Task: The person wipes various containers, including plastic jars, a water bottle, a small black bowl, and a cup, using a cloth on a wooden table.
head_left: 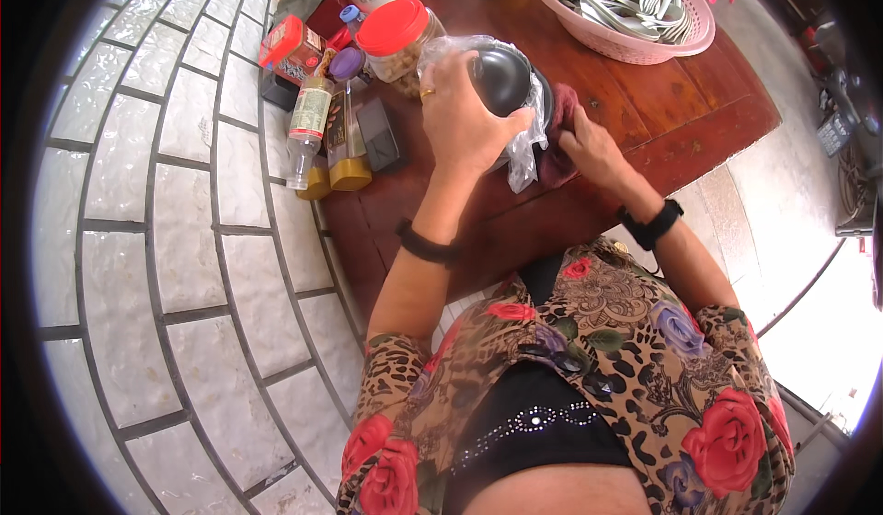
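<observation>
My left hand spans a round, glossy black bowl, thumb on its right side and fingers on its left. A crumpled clear plastic bag wraps around the bowl and hangs down in front of it. Part of another dark rim shows behind the bag on the right; most of it is hidden. In my right hand is a bunched dark red cloth, held against the right side of the bagged bowl.
On the wooden table, a pink plastic basket holds many white spoons. To the left stand a red-lidded jar, a clear bottle, a dark box and a red container. A white brick wall borders the table.
</observation>
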`<control>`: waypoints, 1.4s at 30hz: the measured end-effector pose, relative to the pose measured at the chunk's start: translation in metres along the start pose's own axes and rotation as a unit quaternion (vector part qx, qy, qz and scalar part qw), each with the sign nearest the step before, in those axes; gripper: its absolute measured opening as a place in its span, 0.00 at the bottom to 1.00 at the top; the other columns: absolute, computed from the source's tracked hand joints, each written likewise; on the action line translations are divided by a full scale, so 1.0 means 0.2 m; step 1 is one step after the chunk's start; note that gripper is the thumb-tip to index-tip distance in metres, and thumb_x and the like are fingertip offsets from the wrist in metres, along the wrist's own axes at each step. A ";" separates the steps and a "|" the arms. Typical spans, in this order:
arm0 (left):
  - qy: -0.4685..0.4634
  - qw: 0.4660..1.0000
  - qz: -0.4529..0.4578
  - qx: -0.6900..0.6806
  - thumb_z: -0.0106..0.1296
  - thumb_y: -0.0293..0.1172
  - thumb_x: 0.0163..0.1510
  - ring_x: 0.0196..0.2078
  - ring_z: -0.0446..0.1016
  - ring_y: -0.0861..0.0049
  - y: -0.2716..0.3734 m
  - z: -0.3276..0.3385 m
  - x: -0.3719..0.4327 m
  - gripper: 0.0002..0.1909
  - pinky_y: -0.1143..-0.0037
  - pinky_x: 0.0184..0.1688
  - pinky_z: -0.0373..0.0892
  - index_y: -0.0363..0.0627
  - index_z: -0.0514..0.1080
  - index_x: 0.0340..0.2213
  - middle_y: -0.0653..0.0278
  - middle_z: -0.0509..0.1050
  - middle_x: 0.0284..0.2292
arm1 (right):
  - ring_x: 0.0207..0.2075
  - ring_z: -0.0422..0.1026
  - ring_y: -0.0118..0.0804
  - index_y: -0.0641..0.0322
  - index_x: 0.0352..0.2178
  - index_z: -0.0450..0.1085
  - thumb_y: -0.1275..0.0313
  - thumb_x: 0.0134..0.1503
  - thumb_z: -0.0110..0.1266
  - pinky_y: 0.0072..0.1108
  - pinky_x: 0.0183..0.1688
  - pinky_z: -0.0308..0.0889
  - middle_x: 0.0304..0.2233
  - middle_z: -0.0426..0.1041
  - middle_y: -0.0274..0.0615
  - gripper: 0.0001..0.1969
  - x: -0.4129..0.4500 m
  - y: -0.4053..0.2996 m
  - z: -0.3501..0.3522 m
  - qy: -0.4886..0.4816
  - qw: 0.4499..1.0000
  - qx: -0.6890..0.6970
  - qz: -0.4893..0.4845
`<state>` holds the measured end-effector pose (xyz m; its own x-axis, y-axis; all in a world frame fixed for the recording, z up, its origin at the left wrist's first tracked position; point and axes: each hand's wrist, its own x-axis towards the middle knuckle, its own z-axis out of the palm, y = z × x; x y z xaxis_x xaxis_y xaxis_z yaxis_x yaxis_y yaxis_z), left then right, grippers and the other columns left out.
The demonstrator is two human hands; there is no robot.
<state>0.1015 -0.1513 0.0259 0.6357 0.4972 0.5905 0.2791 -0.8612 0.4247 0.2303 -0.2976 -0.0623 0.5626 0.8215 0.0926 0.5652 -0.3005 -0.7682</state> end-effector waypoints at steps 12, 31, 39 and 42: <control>0.021 0.922 -0.174 -0.346 0.58 0.45 0.49 0.48 0.69 0.68 -0.21 -0.10 0.05 0.28 0.73 0.51 0.62 0.37 0.67 0.46 0.52 0.71 0.45 | 0.48 0.67 0.26 0.66 0.53 0.59 0.84 0.51 0.46 0.19 0.51 0.62 0.46 0.69 0.39 0.26 -0.22 -0.27 -0.42 -0.006 0.916 0.400 -0.013; -0.105 0.969 -0.078 -0.208 0.61 0.42 0.41 0.48 0.70 0.75 -0.18 -0.04 0.15 0.25 0.75 0.52 0.63 0.45 0.74 0.41 0.63 0.73 0.43 | 0.43 0.71 0.39 0.65 0.51 0.64 0.66 0.59 0.38 0.25 0.47 0.64 0.44 0.73 0.46 0.21 0.79 0.04 -0.02 -0.173 0.940 0.293 -0.018; -0.087 0.956 -0.126 -0.250 0.65 0.40 0.38 0.47 0.70 0.75 -0.16 -0.03 0.14 0.27 0.76 0.51 0.63 0.42 0.74 0.41 0.63 0.74 0.42 | 0.48 0.70 0.43 0.63 0.52 0.63 0.65 0.59 0.40 0.28 0.50 0.63 0.47 0.71 0.52 0.22 0.75 0.25 0.13 -0.123 0.971 0.202 -0.035; -0.044 0.965 -0.134 -0.222 0.65 0.41 0.37 0.46 0.71 0.74 -0.18 -0.03 0.10 0.28 0.76 0.50 0.64 0.41 0.75 0.41 0.60 0.74 0.43 | 0.48 0.67 0.60 0.66 0.48 0.60 0.64 0.58 0.40 0.38 0.49 0.62 0.44 0.68 0.64 0.20 0.63 0.26 0.12 -0.051 0.994 0.059 -0.072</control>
<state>0.0989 -0.1096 0.0262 0.6476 0.6685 0.3658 0.1191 -0.5629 0.8179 0.3158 -0.1985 -0.1063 0.4136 0.8984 0.1478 0.5581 -0.1219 -0.8208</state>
